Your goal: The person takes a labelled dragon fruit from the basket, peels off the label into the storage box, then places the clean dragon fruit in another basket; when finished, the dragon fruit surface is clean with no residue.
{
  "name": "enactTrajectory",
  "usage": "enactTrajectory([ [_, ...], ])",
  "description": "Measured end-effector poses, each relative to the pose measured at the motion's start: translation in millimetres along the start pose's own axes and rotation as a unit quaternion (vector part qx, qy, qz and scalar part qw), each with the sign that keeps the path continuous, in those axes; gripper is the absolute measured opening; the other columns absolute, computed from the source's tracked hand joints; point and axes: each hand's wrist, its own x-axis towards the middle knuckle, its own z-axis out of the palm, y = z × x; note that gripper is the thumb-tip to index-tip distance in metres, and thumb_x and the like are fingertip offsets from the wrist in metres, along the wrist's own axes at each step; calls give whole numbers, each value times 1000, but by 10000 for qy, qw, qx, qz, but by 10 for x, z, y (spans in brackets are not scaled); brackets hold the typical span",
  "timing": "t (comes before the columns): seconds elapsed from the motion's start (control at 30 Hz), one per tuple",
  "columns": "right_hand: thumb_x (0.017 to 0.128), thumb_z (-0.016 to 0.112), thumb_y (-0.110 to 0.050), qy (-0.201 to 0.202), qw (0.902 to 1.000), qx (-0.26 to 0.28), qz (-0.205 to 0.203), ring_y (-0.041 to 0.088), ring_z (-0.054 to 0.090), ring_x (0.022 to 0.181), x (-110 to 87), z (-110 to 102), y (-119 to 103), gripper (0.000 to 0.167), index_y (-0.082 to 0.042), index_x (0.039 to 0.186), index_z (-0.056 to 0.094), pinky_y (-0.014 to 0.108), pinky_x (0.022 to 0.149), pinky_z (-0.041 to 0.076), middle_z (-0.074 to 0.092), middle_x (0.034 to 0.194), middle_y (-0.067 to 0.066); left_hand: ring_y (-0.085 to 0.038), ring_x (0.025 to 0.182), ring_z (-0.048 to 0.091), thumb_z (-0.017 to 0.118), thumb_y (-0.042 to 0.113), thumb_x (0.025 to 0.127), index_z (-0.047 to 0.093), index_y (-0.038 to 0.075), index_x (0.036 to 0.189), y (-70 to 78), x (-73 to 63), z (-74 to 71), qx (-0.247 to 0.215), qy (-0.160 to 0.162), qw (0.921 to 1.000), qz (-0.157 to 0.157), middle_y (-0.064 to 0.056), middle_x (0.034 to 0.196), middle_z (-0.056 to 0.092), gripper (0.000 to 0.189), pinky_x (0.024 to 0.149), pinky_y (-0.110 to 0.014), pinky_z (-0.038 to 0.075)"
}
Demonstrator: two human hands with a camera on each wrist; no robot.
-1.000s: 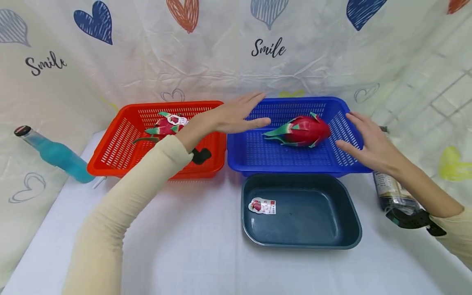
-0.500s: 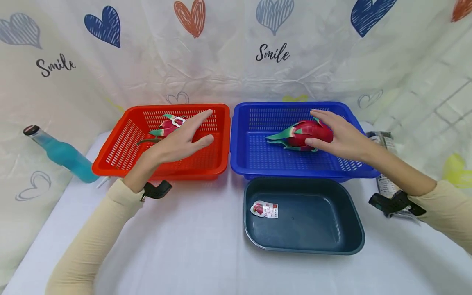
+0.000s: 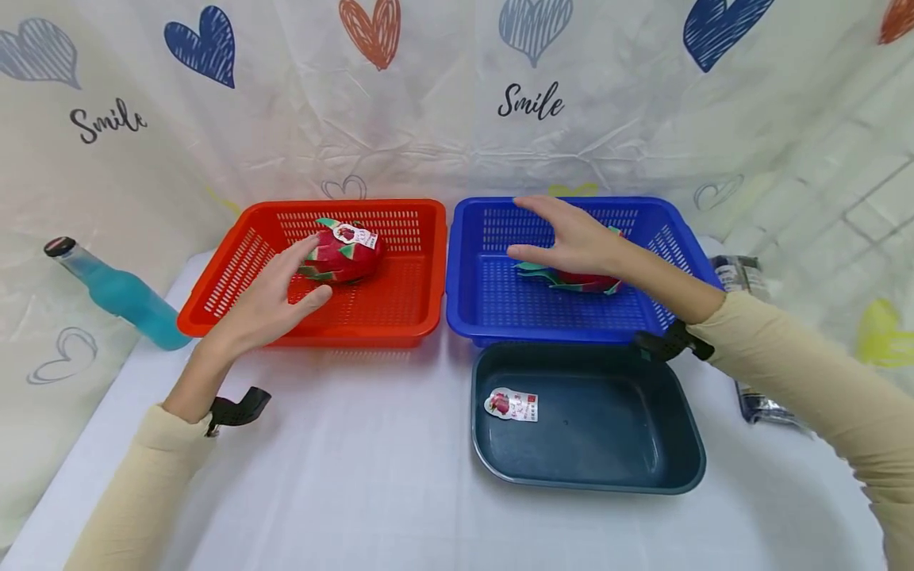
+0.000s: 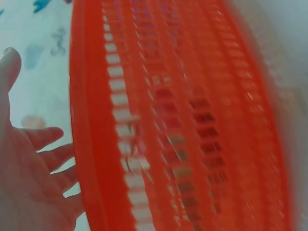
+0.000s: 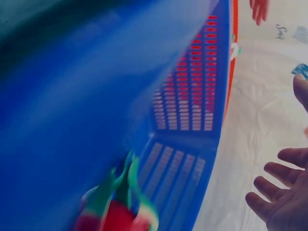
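My left hand (image 3: 271,297) hovers over the left part of the red basket (image 3: 421,317), fingers extended and thumb spread, holding nothing. Just beyond its fingers lies a dragon fruit (image 3: 350,258) with green-tipped scales and a white label sticker. Over the blue basket (image 3: 467,317) hangs my right hand (image 3: 571,238), also spread and holding nothing. A second dragon fruit (image 3: 578,281) lies in that basket, partly hidden beneath the right hand and wrist. In the right wrist view its green leaf tips (image 5: 127,183) show, with the right hand (image 5: 284,192) off to the side.
A dark teal tray (image 3: 593,452) with a dragon fruit sticker (image 3: 512,404) inside stands in front of the blue basket. At the left is a bottle of blue liquid (image 3: 124,297). A plastic-wrapped package (image 3: 739,274) lies at the right, partly behind my right arm.
My left hand has moved left and back from the gap between the baskets, uncovering the dragon fruit in the red basket. My right hand has moved left across the blue basket, over its dragon fruit.
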Motion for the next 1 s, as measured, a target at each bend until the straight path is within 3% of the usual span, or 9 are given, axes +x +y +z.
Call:
enactTrajectory([
  [0.2,88,62,-51,-146,9991,188,-349,32,32,145,414,110,-186,80,-13,152,31,56,117,27,36,155,13,-41,147,17,57,49,91,15,18,156,-290,-181,-142,135,293,9982,-499,-15,162,17,84,105,-74,24],
  [0.3,89,62,-49,-244,9984,142,-484,31,33,144,598,142,-276,79,-10,151,32,54,117,27,37,155,14,-44,144,20,56,48,92,16,15,156,-434,-248,-189,205,518,9964,-639,-18,161,18,83,104,-75,24],
  [0.43,89,61,-48,-362,9976,204,-551,30,34,144,810,181,-390,79,-10,152,30,51,116,30,35,156,13,-48,140,23,54,47,93,19,8,155,-626,-332,-226,338,830,9936,-691,-24,158,23,80,112,-71,14],
  [0.53,89,60,-49,-431,9972,310,-527,30,36,143,957,213,-470,80,-10,152,29,51,114,35,35,156,12,-49,135,26,53,46,94,21,6,154,-765,-392,-252,439,969,9918,-712,-27,154,27,79,109,-70,19],
  [0.67,89,59,-52,-487,9965,325,-593,30,40,141,1146,273,-576,80,-11,152,30,49,111,39,39,154,12,-49,130,29,53,45,94,19,6,154,-918,-483,-292,487,971,9901,-891,-26,154,28,79,95,-72,32],
  [1.0,90,58,-51,-923,9917,213,-866,27,32,146,1539,428,-919,82,-7,152,28,43,119,28,35,156,13,-52,134,27,53,44,94,13,8,156,-1121,-599,-312,130,894,9887,-1197,-24,160,14,81,95,-76,33],
])
